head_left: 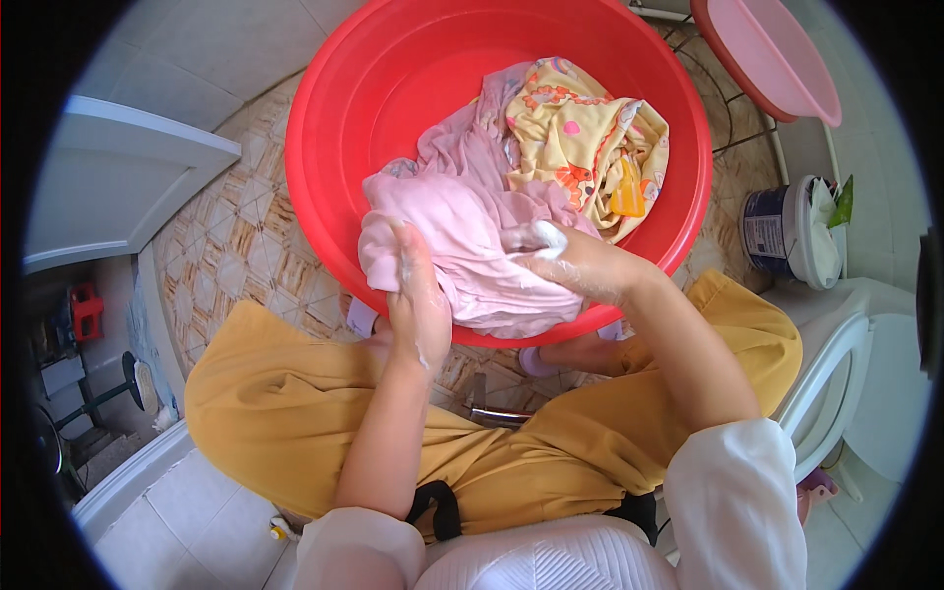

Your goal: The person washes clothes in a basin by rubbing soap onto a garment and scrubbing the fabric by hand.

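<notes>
Pink cloth (pixel 447 221) lies bunched at the near side of a red basin (pixel 339 118), between the two hands. The left hand (pixel 421 295) has its grip on the left edge of the cloth, thumb up; the right hand (pixel 585 267), flecked with white suds, has its grip in the folds on the right. Just beyond, to the right, a yellow patterned cloth (pixel 551 133) rests inside the basin with an orange-yellow object (pixel 627 192) on it. Farther right are a pink tub (pixel 782 59), a bucket (pixel 772 236) and, nearer, a white toilet (pixel 831 393). A door (pixel 128 182) stands left, above patterned floor tiles (pixel 246 236).
</notes>
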Available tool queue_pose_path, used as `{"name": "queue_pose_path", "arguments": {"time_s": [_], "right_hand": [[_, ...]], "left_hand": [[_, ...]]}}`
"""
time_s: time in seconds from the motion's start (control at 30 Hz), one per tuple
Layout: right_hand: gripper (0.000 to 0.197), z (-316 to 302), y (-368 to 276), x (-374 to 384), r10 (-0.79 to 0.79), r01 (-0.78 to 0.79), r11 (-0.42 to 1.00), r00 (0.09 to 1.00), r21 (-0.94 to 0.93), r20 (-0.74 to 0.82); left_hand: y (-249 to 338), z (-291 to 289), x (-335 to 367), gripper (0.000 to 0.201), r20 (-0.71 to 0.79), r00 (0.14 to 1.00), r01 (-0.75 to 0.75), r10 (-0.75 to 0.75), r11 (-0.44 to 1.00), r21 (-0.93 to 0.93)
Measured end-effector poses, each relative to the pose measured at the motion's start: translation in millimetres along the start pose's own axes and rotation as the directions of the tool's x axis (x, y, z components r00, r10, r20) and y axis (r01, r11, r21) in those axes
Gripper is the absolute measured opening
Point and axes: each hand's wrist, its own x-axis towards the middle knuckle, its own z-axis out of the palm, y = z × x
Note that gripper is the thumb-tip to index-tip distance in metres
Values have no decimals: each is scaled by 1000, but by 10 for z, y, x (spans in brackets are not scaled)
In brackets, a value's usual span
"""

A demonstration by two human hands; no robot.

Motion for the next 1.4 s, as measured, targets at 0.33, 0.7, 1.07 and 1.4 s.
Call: {"name": "queue_pose_path", "arguments": {"time_s": [0.33, 0.7, 1.07, 1.4], "right_hand": [[50, -259, -44, -104, -184, 279, 955, 823, 101, -537], [13, 486, 178, 193, -739, 285, 553, 601, -783, -304], [11, 948, 295, 423, -777, 175, 395, 587, -902, -226], [9, 843, 312, 398, -755, 258, 440, 624, -860, -199]], "left_hand": [[14, -330, 139, 28, 263, 965, 11, -4, 1000, -24], [-177, -132, 219, 26, 325, 748, 660, -578, 600, -452], [-1955, -1083, 400, 18, 515, 857, 96, 3, 982, -164], [-838, -514, 193, 25, 539, 704, 708, -463, 513, -484]]}}
